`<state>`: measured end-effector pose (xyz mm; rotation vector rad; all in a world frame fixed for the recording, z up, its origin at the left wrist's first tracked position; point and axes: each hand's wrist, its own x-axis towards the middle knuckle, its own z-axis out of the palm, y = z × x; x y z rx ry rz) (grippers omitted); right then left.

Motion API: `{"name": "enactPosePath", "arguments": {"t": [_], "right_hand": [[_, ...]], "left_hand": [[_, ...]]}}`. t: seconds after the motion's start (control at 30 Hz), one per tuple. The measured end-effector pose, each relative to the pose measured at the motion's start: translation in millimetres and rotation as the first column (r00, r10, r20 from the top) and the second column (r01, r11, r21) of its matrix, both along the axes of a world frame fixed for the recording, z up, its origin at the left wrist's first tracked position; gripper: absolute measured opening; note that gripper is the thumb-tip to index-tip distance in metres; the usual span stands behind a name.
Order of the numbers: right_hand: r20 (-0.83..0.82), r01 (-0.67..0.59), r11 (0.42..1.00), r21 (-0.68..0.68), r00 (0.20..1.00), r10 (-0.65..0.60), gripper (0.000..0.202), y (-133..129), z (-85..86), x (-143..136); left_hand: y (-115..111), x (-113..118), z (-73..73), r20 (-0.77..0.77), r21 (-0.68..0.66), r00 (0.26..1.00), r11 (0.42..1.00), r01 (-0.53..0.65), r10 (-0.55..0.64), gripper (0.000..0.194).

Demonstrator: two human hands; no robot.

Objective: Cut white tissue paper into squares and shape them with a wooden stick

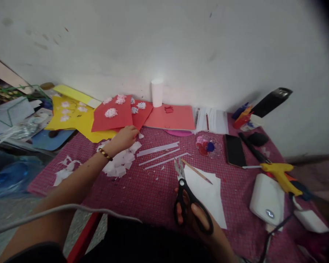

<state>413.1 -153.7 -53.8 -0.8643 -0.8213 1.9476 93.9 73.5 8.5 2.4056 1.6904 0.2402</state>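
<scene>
We record, lower centre of the frame: black-handled metal scissors (182, 182), the right hand (191, 218) clamped on the handles, blades slightly apart. Left of centre: left hand (126, 138), fingers curled beside a small white paper scrap (140, 136); whether they grip it, we cannot tell. Just below: a pile of white paper pieces (118, 160). Centre: translucent whitish strips (157, 149).

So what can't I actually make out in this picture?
All in the head view:
Whether the left hand holds the white scrap: too small and blurred.
Part of the right hand: hidden by the scissors.
The lower red card's left side: covered by the upper red card.
The emblem on the white device: too blurred.
</scene>
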Motion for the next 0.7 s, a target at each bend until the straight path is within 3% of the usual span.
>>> {"name": "enactPosePath", "arguments": {"t": [0.1,0.23,0.37,0.47,0.57,0.7], "right_hand": [[0.023,0.009,1.0,0.006,1.0,-0.009,0.059,-1,-0.2,-1],[0.049,0.023,1.0,0.021,0.998,-0.024,0.061,-1,0.4,-2],[0.013,0.024,1.0,0.005,1.0,-0.024,0.058,-1,-0.9,-3],[0.026,0.023,1.0,-0.006,0.999,-0.023,0.058,-1,1.0,-2],[0.075,0.021,1.0,0.017,0.997,-0.022,0.057,-1,6.0,-1],[0.123,0.035,0.998,0.046,0.992,-0.04,0.051,-2,8.8,-1]], "left_hand": [[20,12,-17.0,-0.054,-0.029,0.996,0.997,0.069,-0.07,0.028],[33,16,-27.8,-0.022,-0.078,0.998,0.995,0.058,-0.06,0.022],[32,12,-23.9,0.008,-0.122,0.999,0.991,0.05,-0.049,0.01],[19,3,-11.4,0.223,-0.248,0.974,0.968,0.028,0.029,0.018],[-2,-9,3.7,0.546,-0.446,0.797,0.895,0.014,0.26,0.027],[-29,-26,13.7,0.662,-0.593,0.563,0.805,-0.01,0.494,0.027]]}}
